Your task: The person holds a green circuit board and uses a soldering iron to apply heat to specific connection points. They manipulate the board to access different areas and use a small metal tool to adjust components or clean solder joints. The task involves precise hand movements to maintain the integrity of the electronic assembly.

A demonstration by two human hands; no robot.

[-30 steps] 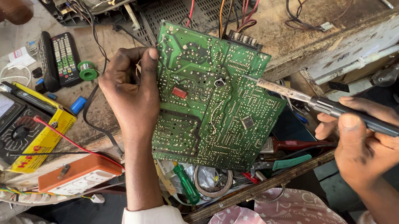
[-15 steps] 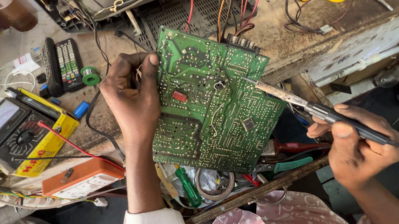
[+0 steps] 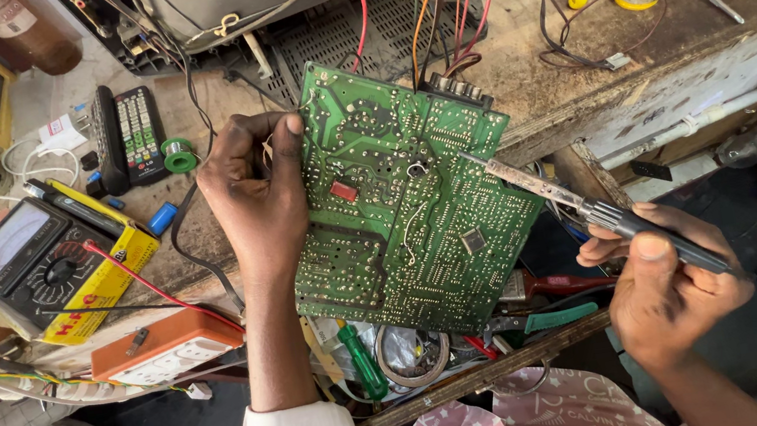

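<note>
I see my left hand (image 3: pixel 260 201) gripping one green circuit board (image 3: pixel 402 204); my right hand (image 3: pixel 668 284) grips one soldering iron (image 3: pixel 590 205), its tip touching the board.

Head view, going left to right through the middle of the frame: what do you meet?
Multimeter → orange socket box → left hand → green circuit board → soldering iron → right hand.

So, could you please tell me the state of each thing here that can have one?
left hand: gripping the circuit board's left edge
circuit board: held tilted, solder side up, wires attached at its top
right hand: closed around the soldering iron's handle
soldering iron: tip at the board's upper right
multimeter: lying flat, probe leads attached
green screwdriver: lying below the board
</note>
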